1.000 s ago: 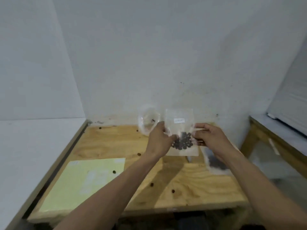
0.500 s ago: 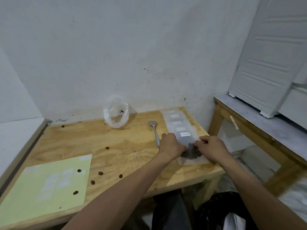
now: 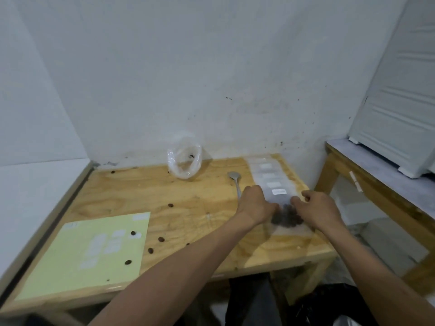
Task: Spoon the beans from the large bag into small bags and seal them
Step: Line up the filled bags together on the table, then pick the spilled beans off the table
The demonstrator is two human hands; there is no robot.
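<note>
A small clear bag (image 3: 283,209) with dark beans and a white label lies flat on the wooden table (image 3: 188,208) near its right edge. My left hand (image 3: 255,204) holds the bag's left side with curled fingers. My right hand (image 3: 316,208) pinches its right side. Behind it a row of labelled small bags (image 3: 268,175) overlaps toward the wall. A metal spoon (image 3: 235,181) lies just left of that row. The large clear bag (image 3: 184,161) stands open by the wall, nearly empty.
A pale green sheet (image 3: 89,252) with white stickers covers the table's front left. Several loose beans (image 3: 161,238) are scattered over the table and sheet. A second wooden bench (image 3: 367,184) with a white cabinet stands to the right.
The bean-filled small bag went from held up in the air to lying on the table at the front of the bag row. My view swung right and down.
</note>
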